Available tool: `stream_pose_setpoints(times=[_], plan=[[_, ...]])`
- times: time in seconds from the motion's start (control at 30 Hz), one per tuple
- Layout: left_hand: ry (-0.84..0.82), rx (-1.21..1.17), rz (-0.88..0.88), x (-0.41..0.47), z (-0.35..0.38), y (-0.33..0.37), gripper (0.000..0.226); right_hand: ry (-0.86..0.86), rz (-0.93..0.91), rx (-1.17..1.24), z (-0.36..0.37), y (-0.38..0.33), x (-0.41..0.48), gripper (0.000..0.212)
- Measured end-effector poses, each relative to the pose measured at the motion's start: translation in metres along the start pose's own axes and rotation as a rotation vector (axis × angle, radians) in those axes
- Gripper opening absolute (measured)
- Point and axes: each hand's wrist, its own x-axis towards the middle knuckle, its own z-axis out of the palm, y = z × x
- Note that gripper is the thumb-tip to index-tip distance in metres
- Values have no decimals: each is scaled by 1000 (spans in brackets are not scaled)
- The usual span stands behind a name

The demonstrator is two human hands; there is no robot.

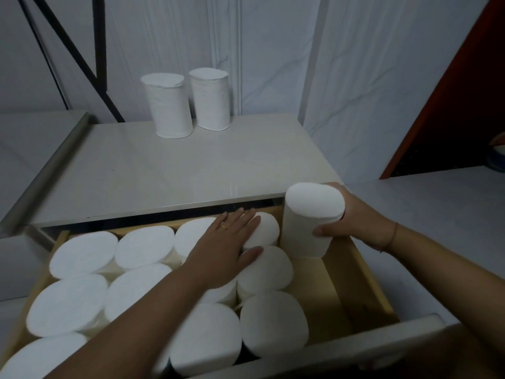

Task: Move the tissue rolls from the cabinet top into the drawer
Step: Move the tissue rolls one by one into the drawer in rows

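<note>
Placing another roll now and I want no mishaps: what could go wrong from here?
The held roll in the right hand is right beside the front edge of the cabinet top and could catch on it going down. The left hand lies flat on the packed rolls next to that spot; its fingers might get squeezed. The two remaining rolls stand close together at the back, so taking one may topple the other.
</note>
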Motion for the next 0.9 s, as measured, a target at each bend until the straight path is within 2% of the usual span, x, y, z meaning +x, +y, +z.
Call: stream_pose_setpoints(times=[0.4,0.53,0.73,0.9], plan=[[0,-21,-6,0,0,-1,72,-39,-25,-142,14,15,5,83],[10,-23,6,0,1,-1,71,-81,-49,-278,12,15,7,83],[14,-20,1,0,2,-2,69,-112,-75,-442,15,19,7,62],[12,-17,10,0,1,-2,70,-124,-68,-437,15,20,6,63]])
